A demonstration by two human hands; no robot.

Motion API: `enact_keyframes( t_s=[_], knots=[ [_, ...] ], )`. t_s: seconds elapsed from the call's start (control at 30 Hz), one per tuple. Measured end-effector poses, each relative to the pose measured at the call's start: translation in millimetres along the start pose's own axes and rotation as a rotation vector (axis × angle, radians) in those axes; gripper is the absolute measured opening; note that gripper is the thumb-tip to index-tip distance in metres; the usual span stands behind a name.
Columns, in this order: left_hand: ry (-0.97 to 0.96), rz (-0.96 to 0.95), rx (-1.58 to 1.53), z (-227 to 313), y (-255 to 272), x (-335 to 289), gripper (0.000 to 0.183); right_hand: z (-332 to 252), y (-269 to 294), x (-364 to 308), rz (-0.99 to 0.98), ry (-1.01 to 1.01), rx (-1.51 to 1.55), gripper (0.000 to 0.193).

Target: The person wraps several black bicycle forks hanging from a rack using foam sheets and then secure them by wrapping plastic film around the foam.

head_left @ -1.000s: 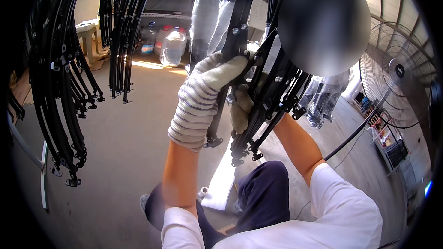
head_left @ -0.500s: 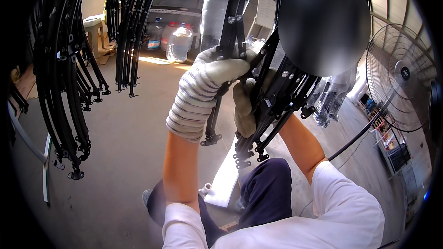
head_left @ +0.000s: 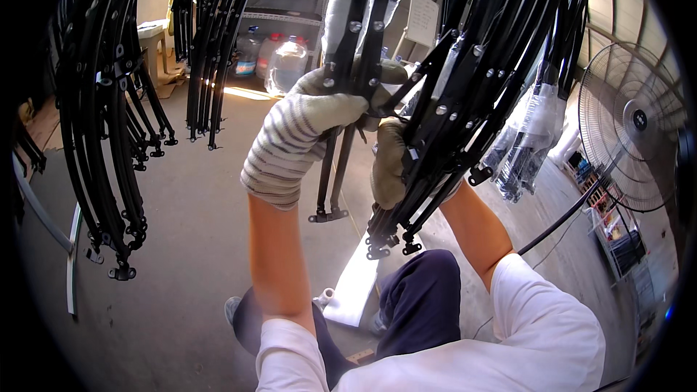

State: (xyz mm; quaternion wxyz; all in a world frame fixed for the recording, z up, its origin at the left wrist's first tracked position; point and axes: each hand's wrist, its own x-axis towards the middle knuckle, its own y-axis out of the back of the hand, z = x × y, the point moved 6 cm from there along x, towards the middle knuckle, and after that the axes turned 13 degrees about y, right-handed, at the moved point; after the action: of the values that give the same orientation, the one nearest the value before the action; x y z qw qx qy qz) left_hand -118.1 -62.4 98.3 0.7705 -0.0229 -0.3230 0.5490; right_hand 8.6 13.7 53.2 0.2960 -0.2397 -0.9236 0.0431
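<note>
My left hand (head_left: 308,120), in a striped knitted work glove, is closed around a pair of hanging black riveted metal bars (head_left: 351,43). Their lower ends (head_left: 329,214), with small brackets, show below the glove. To the right, my right hand (head_left: 390,163), gloved too, wraps its fingers around the left side of a thick bundle of similar black bars (head_left: 454,112). Most of that hand is hidden behind the bundle. Between the two hands, some dark jointed pieces cross; I cannot make out how they connect.
More black bars (head_left: 102,123) hang at the left, with another group (head_left: 221,51) farther back. Plastic-wrapped bars (head_left: 530,138) hang right of the bundle. A large fan (head_left: 632,116) stands at the right. Big bottles (head_left: 287,65) sit by shelves; a white strip (head_left: 352,287) lies on the floor.
My left hand has shifted slightly left, and the bars in it now stand farther apart from each other and from the right bundle. My right hand stays at the bundle.
</note>
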Motion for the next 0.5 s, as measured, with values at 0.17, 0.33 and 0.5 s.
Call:
enact_keyframes(
  t_s=[0.17,0.33,0.5],
  knots=[
    [-0.055,-0.015,0.011,1.2,3.3,4.1,0.014,2.7,-0.2,1.6,0.055,0.017,-0.058,0.04],
    [0.023,0.2,0.031,-5.0,9.8,8.8,0.015,5.7,0.3,15.3,-0.092,0.013,0.028,0.034],
    [0.073,0.413,0.118,-9.2,4.1,10.7,0.009,-3.9,-20.3,20.5,-0.08,0.034,-0.048,0.035]
  ],
)
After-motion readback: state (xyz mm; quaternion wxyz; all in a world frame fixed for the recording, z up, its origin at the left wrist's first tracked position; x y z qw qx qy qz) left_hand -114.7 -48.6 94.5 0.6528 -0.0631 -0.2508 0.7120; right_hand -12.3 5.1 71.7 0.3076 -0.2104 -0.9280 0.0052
